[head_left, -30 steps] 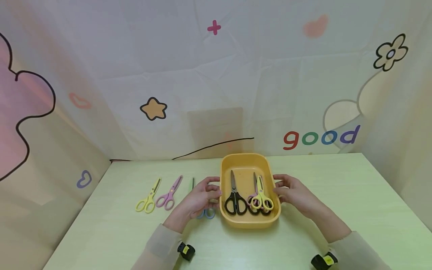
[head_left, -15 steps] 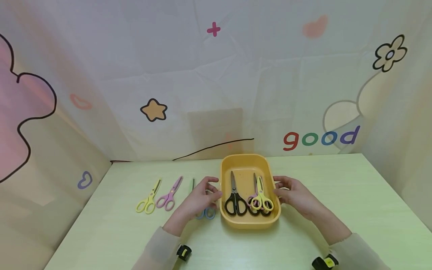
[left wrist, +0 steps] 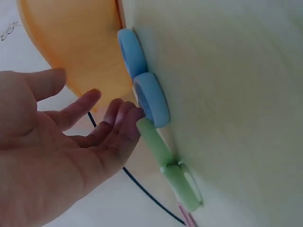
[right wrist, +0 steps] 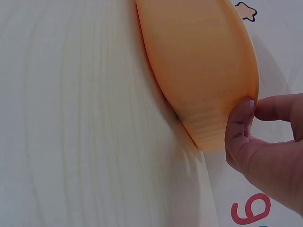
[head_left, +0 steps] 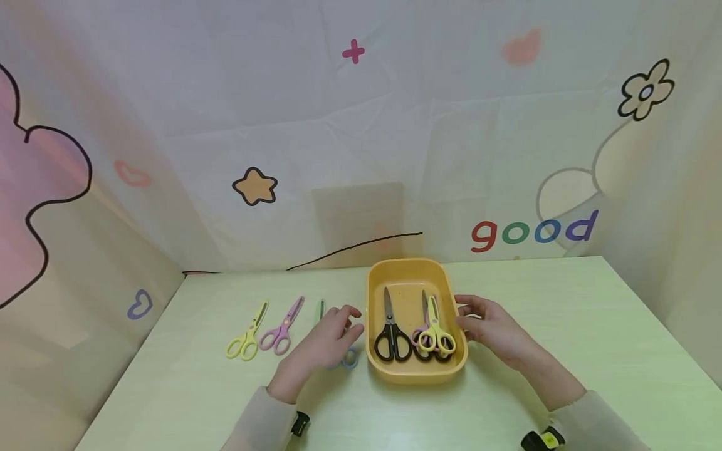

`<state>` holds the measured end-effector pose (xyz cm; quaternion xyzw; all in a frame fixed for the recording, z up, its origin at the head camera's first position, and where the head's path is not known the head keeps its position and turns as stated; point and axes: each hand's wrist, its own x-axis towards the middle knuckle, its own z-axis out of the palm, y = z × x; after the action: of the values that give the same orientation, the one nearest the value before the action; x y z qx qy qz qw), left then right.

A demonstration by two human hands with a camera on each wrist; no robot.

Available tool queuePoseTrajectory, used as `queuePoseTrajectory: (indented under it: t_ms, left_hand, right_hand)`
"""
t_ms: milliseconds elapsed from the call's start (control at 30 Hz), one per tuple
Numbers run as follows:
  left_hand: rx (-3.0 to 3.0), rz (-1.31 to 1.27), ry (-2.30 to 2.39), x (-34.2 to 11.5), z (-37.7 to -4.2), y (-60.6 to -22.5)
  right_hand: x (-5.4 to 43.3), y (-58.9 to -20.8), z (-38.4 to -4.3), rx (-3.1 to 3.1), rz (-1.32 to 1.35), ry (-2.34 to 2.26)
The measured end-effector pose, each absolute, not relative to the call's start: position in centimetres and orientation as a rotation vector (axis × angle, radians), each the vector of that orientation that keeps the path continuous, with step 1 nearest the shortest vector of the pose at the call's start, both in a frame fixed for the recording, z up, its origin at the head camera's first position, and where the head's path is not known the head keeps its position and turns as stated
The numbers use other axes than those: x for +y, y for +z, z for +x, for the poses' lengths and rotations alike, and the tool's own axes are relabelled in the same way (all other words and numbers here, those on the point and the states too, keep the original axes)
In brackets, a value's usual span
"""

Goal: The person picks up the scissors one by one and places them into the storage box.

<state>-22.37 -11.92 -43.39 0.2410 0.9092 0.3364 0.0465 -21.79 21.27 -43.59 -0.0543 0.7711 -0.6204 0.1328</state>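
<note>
A yellow-orange tray point(head_left: 417, 374) stands on the table. Inside lie black-handled scissors point(head_left: 390, 338) on the left; on the right, yellow scissors point(head_left: 433, 329) lie over pink and black-handled ones. My left hand point(head_left: 324, 341) hovers just left of the tray, apart from it, fingers loosely bent and holding nothing. Below it are blue scissors handles point(left wrist: 154, 101) and green scissors handles point(left wrist: 177, 182), largely hidden by the hand in the head view. My right hand point(head_left: 496, 329) touches the tray's right wall with thumb and fingertips; no finger shows inside the tray.
Left of my left hand, pink scissors point(head_left: 282, 329) and yellow scissors point(head_left: 246, 338) lie on the pale green table point(head_left: 564, 326). A printed curtain point(head_left: 361, 138) hangs behind the table's far edge.
My left hand has come away from the tray's left wall and shifted slightly left. The right hand stays at the right wall, and the tray looks still.
</note>
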Motion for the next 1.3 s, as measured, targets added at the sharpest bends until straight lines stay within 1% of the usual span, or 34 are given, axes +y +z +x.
queuePoseTrajectory:
  t_ms: [133,400,633,933,1067,1300]
  left_hand:
    - [2.833,0.774,0.916,-11.9,-21.8,-43.0]
    - [2.961,0.624,0.529,-11.8,-20.7,-42.6]
    - [2.944,0.624,0.303,-11.7,-20.1,-42.5]
    - [2.957,0.671,0.219,-11.6,-20.1,-42.5]
    - [2.971,0.660,0.195,-11.5,-20.4,-42.8]
    - [2.961,0.603,0.288,-11.3,-21.0,-43.1]
  right_hand:
    - [21.4,-43.8,-21.8,2.227,-0.160,-1.813]
    - [21.4,-43.8,-21.9,2.216,-0.183,-1.822]
    - [21.4,-43.7,-21.8,2.218,-0.188,-1.838]
    - [21.3,-43.6,-21.7,2.226,-0.185,-1.825]
    - [21.3,-43.6,-21.7,2.231,-0.185,-1.815]
    - [21.4,-43.5,-21.6,2.228,-0.199,-1.817]
